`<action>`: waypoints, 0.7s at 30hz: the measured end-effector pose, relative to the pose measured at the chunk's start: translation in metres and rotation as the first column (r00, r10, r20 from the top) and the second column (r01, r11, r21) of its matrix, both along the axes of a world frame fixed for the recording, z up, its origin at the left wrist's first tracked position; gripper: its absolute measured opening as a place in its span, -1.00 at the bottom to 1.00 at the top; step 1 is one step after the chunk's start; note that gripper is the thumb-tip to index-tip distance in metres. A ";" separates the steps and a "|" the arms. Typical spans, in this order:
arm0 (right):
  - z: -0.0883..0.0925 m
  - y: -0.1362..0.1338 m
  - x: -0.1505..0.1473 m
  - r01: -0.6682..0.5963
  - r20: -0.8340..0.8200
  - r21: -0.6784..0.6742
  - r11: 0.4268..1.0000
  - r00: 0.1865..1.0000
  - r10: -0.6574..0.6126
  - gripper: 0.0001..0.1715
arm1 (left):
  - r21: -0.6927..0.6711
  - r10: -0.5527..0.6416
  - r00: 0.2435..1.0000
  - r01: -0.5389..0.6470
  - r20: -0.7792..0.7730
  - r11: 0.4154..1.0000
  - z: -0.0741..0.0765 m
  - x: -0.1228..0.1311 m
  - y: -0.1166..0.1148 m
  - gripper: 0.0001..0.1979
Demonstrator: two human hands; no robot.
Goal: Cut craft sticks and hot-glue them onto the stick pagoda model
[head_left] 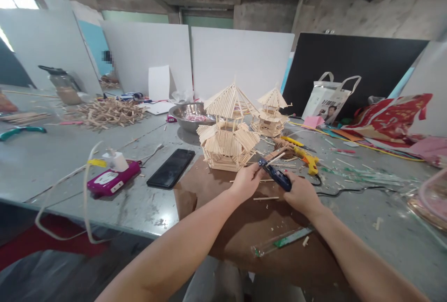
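Note:
In the head view, my right hand (303,195) is wrapped round the handles of dark blue pliers (279,178), whose head points left toward my other hand. My left hand (247,181) is closed, pinching a thin wooden stick (275,159) at the jaws; its fingertips are partly hidden. Just beyond stands a pavilion model (228,141) made of thin wooden sticks, with a pointed roof above a wider lower roof. A second, similar stick model (270,111) stands behind it to the right. Loose sticks (266,198) lie on the brown board (240,236) under my hands.
A black phone (171,168) and a purple power strip (113,178) with white cables lie left. Behind are a metal bowl (190,122) and a stick pile (108,113). On the right lie a yellow glue gun (308,160), its black cord, a yellow-handled cutter (293,141) and plastic wrappers.

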State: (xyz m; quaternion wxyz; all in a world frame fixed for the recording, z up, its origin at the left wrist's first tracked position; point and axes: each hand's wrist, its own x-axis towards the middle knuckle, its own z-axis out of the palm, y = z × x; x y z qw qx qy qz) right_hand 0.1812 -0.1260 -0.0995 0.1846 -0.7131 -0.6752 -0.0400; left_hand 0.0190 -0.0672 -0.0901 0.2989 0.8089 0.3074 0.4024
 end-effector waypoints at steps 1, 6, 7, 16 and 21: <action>0.000 0.000 -0.001 0.005 -0.003 -0.008 1.000 1.000 -0.005 -0.61 | 0.019 0.019 1.000 -0.018 -0.018 1.000 0.000 0.000 0.000 -0.69; -0.002 0.001 0.001 -0.029 -0.054 -0.002 1.000 0.998 0.028 -0.59 | -0.061 -0.136 0.986 0.142 0.100 0.988 0.005 0.000 -0.003 -0.69; -0.003 0.001 0.001 -0.045 -0.068 0.011 0.999 0.997 0.046 -0.58 | -0.104 -0.169 0.976 0.183 0.137 0.978 0.007 0.000 -0.004 -0.70; -0.002 -0.001 0.002 -0.112 -0.124 0.057 0.992 0.985 0.119 -0.59 | -0.618 -0.236 0.895 0.434 0.378 0.656 0.009 -0.004 -0.003 -0.67; -0.001 -0.002 0.001 -0.126 -0.097 0.033 0.991 0.987 0.129 -0.59 | -0.699 -0.295 0.851 0.524 0.433 0.487 0.010 -0.010 0.002 -0.70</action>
